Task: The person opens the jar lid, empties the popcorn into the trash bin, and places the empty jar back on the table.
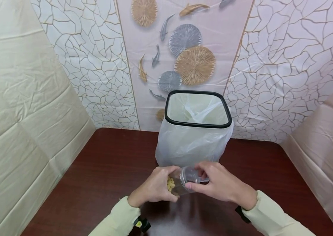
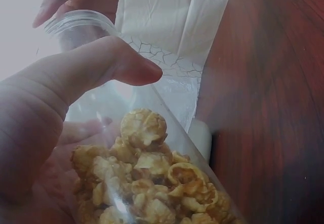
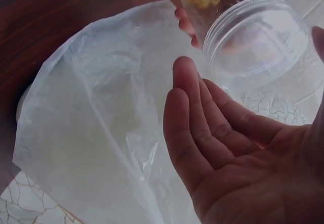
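Note:
My left hand grips a clear plastic jar lying tilted on its side above the table. Caramel popcorn fills its lower part, at the left end in the head view. At the other end sits a clear round lid with a ridged rim. My right hand is spread around that end, thumb overlapping the rim in the head view. Its fingers are loosely bent and stand just beside the lid in the right wrist view.
Behind the hands stands a white bin lined with a translucent plastic bag and topped by a black rim. It rests on a dark red-brown table. Patterned sheets hang behind, and beige cloth lines the sides.

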Demonstrator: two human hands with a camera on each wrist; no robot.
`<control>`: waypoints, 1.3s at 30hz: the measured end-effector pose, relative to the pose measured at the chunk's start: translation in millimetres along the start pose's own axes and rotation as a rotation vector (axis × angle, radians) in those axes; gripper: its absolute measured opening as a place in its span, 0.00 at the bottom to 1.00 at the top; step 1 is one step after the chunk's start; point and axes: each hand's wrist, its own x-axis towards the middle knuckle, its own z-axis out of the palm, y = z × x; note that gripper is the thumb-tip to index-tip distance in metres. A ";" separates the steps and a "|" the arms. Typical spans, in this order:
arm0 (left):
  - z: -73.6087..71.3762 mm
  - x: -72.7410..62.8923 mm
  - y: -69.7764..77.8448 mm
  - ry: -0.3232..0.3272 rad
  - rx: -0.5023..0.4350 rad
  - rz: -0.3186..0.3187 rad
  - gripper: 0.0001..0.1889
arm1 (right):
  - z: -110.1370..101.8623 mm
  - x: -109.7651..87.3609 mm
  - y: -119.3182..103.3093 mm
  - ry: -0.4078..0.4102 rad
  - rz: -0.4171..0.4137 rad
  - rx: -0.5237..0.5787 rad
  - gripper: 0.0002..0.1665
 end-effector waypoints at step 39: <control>-60.2 -30.1 -36.2 0.062 0.030 -0.096 0.40 | -37.4 -30.4 49.7 0.169 -0.124 -0.312 0.46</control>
